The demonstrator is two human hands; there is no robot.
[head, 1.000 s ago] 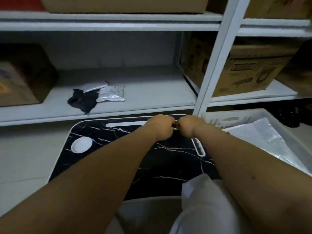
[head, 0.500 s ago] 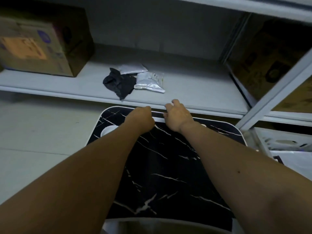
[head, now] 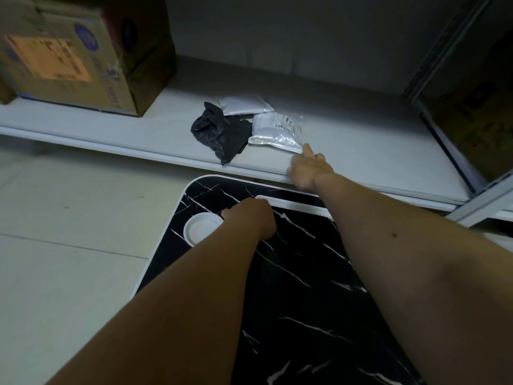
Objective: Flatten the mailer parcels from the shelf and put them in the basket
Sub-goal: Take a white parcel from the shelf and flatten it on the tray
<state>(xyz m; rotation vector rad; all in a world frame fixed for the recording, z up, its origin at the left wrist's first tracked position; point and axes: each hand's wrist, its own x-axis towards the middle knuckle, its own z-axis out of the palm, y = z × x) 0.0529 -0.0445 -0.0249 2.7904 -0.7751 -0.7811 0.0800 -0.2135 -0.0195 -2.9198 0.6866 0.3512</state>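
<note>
Three mailer parcels lie together on the low white shelf (head: 347, 151): a crumpled black one (head: 219, 132), a flat white one (head: 244, 105) behind it, and a silver one with a label (head: 277, 130) to the right. My right hand (head: 308, 169) reaches over the shelf edge with fingers extended, the fingertip touching the silver mailer's near right corner. My left hand (head: 249, 215) rests loosely curled on the black marble-pattern table (head: 305, 273), holding nothing. The basket is out of view.
A large cardboard box (head: 83, 54) stands on the shelf at the left. A round white recess (head: 201, 227) and a white slot (head: 291, 204) are set in the table's far edge. A white shelf post (head: 483, 201) crosses at the right. Pale floor tiles (head: 69, 232) lie left.
The view has swung left and down, so the basket has left the frame. My right hand has gone from the table edge forward onto the shelf to the silver mailer. My left hand stays on the table.
</note>
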